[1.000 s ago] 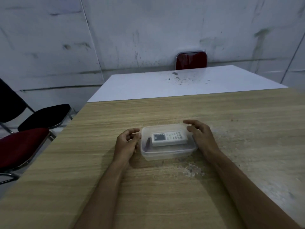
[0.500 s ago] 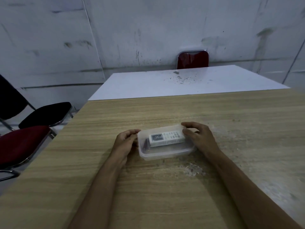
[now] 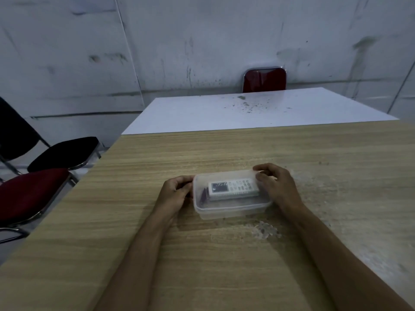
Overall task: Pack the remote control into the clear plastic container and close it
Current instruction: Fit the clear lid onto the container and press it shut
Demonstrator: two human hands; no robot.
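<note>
Apparently both hands, left hand (image 3: pixel 174 194) and right hand (image 3: pixel 277 187), clasp container (image 3: pixel 231 209) ends; remote (image 3: pixel 233 189) blurred inside.

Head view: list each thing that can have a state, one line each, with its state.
White remote control: lying flat inside the container.
Clear rectangular plastic container: on the wooden table, lid on; full seal cannot be told.
Left hand: fingers curled against the container's left end.
Right hand: fingers pressing its far right corner.

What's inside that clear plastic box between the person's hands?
A white remote control lies flat inside the clear container, its screen end toward the left hand. A small dark thing sits beside that end; I can't identify it. The right hand covers the remote's other end.
</note>
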